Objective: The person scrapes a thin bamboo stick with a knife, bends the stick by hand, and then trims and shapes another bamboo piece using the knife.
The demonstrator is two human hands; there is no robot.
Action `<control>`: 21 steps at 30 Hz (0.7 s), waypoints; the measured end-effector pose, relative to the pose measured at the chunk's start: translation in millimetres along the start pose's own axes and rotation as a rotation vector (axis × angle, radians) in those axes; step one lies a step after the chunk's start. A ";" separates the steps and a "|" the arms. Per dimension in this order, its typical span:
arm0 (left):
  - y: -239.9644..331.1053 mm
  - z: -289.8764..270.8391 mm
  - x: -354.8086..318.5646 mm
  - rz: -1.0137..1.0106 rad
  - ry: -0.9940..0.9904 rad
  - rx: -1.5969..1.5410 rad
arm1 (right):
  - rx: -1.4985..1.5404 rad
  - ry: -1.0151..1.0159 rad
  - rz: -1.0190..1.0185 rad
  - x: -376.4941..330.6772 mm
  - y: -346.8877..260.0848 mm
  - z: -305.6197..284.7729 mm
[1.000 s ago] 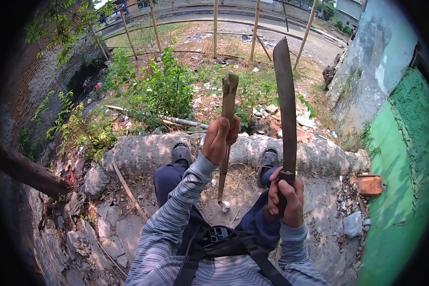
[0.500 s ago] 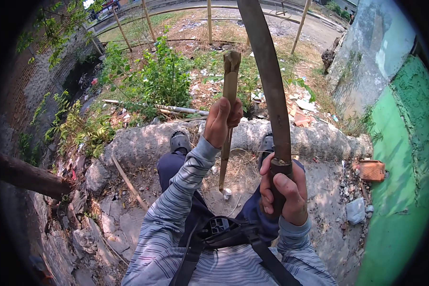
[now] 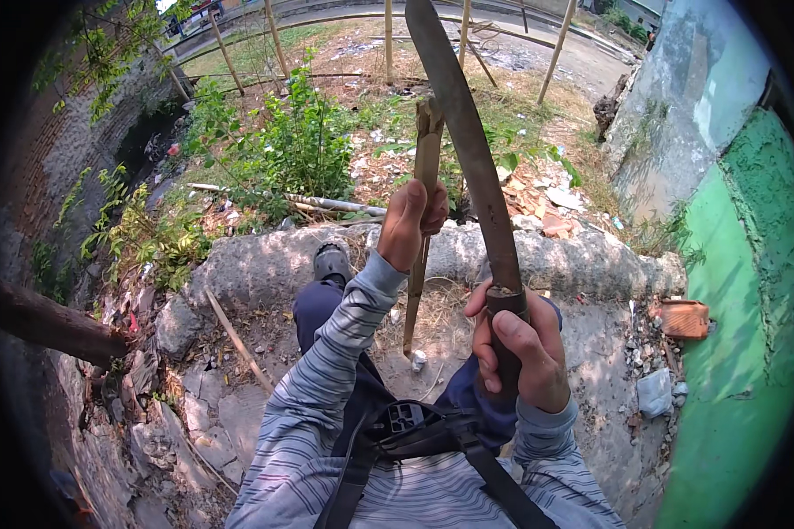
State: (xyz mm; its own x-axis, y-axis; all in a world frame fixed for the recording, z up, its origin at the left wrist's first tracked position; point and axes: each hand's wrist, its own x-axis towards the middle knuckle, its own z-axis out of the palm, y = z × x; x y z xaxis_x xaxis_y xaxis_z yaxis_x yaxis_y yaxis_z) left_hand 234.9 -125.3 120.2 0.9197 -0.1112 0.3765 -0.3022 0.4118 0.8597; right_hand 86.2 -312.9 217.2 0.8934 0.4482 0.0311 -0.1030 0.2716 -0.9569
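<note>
My left hand [image 3: 408, 223] is closed round the upper part of a flat bamboo stake [image 3: 426, 159]. The stake stands nearly upright, with a rough, splintered top end, and narrows down to the ground between my feet. In my right hand [image 3: 534, 353] is a machete [image 3: 476, 159], gripped by its dark handle. Its long, dull, slightly curved blade points up and leans to the left. The blade passes just right of the stake's top and overlaps it in the view; whether they touch I cannot tell.
A low concrete ledge [image 3: 591, 256] runs in front of my feet. A cut pole [image 3: 57, 326] juts in at the left. At the right, an orange block [image 3: 684, 318] lies beside the green wall [image 3: 723, 370]. Leafy plants [image 3: 300, 141] and bamboo posts [image 3: 388, 40] stand beyond the ledge.
The machete's blade has tilted to the left, bringing its upper part close to the stake's top. My left hand and the stake have hardly moved.
</note>
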 end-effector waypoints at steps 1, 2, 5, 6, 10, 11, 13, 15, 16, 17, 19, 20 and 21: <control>-0.6 -0.2 0.5 0.002 -0.017 -0.013 | -0.014 -0.003 -0.005 0.8 -0.9 -0.3; -1.0 -0.8 0.6 0.000 -0.019 -0.016 | -0.028 -0.006 -0.010 1.1 -1.6 -0.8; 0.4 -1.7 2.3 0.006 -0.025 0.001 | -0.016 -0.019 -0.002 -0.7 -3.8 -3.5; 0.7 -0.9 2.6 0.011 -0.025 -0.006 | -0.016 -0.017 0.000 -1.5 -4.3 -3.5; -1.6 -3.1 5.3 0.021 -0.040 -0.018 | -0.024 0.002 0.001 -3.0 -6.3 -3.1; -2.5 -3.1 5.2 0.020 -0.042 -0.021 | -0.030 0.005 0.008 -3.0 -6.4 -3.2; -1.5 -1.1 4.9 0.014 -0.033 -0.005 | -0.020 0.012 0.013 -3.8 -6.9 -3.1; -0.6 -2.0 4.1 0.012 -0.038 -0.001 | -0.011 0.013 0.020 -4.0 -7.7 -2.3; 0.1 -2.9 3.5 0.013 -0.040 0.005 | -0.029 0.013 0.022 -3.8 -8.8 -1.4; 1.0 -3.8 3.0 0.014 -0.037 0.005 | -0.047 0.013 0.024 -3.7 -9.2 -0.6; 0.7 -2.8 3.3 0.019 -0.046 0.013 | -0.042 0.019 0.032 -6.1 -9.8 -1.7; -0.5 -2.8 3.3 0.018 -0.044 0.009 | -0.034 0.022 0.038 -7.1 -10.1 -2.2; -1.1 -3.3 3.4 0.025 -0.055 -0.032 | -0.037 0.020 0.040 -7.2 -10.5 -2.2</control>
State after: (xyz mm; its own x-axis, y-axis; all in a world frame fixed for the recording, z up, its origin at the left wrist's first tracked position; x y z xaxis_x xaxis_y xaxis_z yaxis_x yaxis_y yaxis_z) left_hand 239.2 -123.2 119.4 0.8964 -0.1501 0.4170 -0.3158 0.4440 0.8385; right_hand 81.8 -320.8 226.4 0.8976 0.4407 -0.0126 -0.1228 0.2225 -0.9672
